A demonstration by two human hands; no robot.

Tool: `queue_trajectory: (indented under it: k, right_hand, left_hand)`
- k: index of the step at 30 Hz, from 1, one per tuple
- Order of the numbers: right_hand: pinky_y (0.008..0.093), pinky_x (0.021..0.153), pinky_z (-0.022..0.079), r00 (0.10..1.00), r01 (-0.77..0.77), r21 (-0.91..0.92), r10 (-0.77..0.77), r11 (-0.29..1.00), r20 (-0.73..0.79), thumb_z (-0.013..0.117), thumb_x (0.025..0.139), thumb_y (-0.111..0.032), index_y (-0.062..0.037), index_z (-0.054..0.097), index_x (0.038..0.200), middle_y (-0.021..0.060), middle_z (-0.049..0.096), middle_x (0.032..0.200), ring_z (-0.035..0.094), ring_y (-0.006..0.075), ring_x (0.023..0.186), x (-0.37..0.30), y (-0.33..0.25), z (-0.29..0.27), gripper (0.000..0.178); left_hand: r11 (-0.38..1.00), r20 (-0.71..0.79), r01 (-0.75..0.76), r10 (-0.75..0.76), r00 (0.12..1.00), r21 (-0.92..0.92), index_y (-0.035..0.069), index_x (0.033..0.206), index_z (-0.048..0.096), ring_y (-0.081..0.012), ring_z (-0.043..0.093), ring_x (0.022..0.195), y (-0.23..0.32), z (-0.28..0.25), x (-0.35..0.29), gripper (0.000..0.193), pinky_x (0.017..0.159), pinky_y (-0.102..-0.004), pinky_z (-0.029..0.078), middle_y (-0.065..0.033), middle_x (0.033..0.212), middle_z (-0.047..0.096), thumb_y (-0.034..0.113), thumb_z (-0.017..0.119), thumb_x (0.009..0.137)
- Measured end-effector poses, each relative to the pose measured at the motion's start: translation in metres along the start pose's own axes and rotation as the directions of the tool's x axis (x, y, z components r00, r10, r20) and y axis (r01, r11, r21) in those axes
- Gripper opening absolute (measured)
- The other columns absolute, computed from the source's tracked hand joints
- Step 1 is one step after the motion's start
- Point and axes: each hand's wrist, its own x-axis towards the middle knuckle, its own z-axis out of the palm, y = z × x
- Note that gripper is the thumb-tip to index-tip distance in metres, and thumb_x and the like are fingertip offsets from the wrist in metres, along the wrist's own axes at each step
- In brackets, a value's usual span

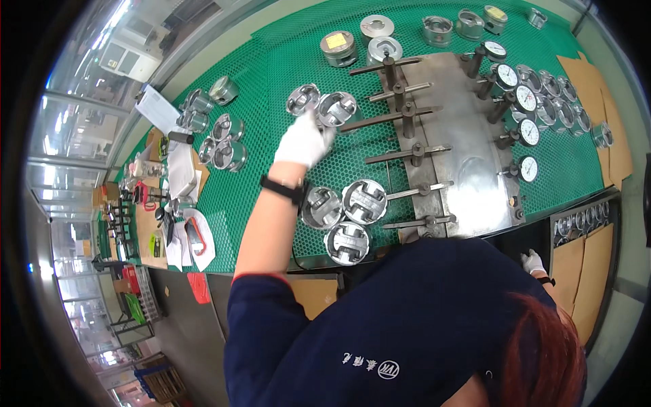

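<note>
My left hand (304, 141), in a white glove, reaches over the table to a small group of metal pistons. Just beyond its fingertips are one piston (302, 100) and a second piston (338, 109) to the right. Its fingers are blurred and partly hidden, so a grip does not show. Closer to me stand three more pistons, among them a piston (365, 201) with its hollow side up and a piston (348, 243) near the front edge. Far to the right, my gloved right hand (534, 262) hangs by the table's front edge, fingers apart, with nothing visible in it.
A steel plate (468, 163) with clamp posts and several dial gauges (525, 98) takes up the middle right. More pistons stand on the green perforated mat (271, 61). Cardboard (597, 115) lies at the right. Papers (182, 173) and a red-handled tool (195, 235) lie left.
</note>
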Motion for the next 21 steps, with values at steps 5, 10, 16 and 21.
queue_trajectory:
  k: [5, 10, 16, 21]
  right_hand:
    - [0.0406, 0.091, 0.053, 0.994, -0.103, 0.109, 0.105, 0.989, -0.014, 0.062, 0.094, -0.032, 0.0027, 0.062, 0.127, 0.0258, 0.069, 0.116, 0.066, 0.0402, 0.109, -0.041, 0.018, 0.028, 0.048]
    - [0.0395, 0.093, 0.051, 0.977, -0.213, 0.227, 0.204, 0.95, 0.065, 0.061, 0.095, -0.033, 0.0036, 0.06, 0.129, 0.0261, 0.068, 0.117, 0.065, 0.0388, 0.112, -0.073, 0.019, 0.045, 0.05]
    - [0.0393, 0.101, 0.049, 0.994, -0.108, 0.127, 0.106, 0.986, 0.025, 0.061, 0.094, -0.04, 0.007, 0.056, 0.132, 0.0286, 0.065, 0.122, 0.06, 0.041, 0.12, -0.057, 0.065, 0.115, 0.06]
    - [0.0394, 0.099, 0.05, 0.995, -0.085, 0.148, 0.075, 0.985, 0.067, 0.062, 0.093, -0.038, 0.0062, 0.058, 0.13, 0.0291, 0.066, 0.12, 0.061, 0.0415, 0.118, -0.036, -0.003, 0.06, 0.058]
  left_hand:
    - [0.877, 0.211, 0.406, -0.46, 0.862, 0.256, -0.002, 0.149, 0.038, -0.0349, 0.059, 0.127, -0.006, 0.036, 0.082, 0.089, 0.104, -0.0389, 0.048, -0.0232, 0.141, 0.056, 0.056, 0.063, 0.086]
    - [0.821, 0.153, 0.555, -0.57, 0.807, 0.134, -0.004, 0.154, 0.027, -0.0319, 0.052, 0.135, -0.006, 0.053, 0.095, 0.109, 0.11, -0.0369, 0.043, -0.0239, 0.146, 0.051, 0.056, 0.072, 0.075]
    - [0.884, 0.268, 0.419, -0.463, 0.845, 0.206, -0.006, 0.142, 0.046, -0.0307, 0.057, 0.13, -0.008, 0.049, 0.099, 0.095, 0.106, -0.0381, 0.047, -0.0227, 0.14, 0.057, 0.054, 0.076, 0.075]
    - [0.951, 0.367, 0.227, -0.292, 0.883, 0.21, -0.004, 0.136, 0.055, -0.0322, 0.06, 0.126, -0.033, 0.057, 0.075, 0.083, 0.105, -0.0385, 0.047, -0.0235, 0.136, 0.059, 0.048, 0.077, 0.076]
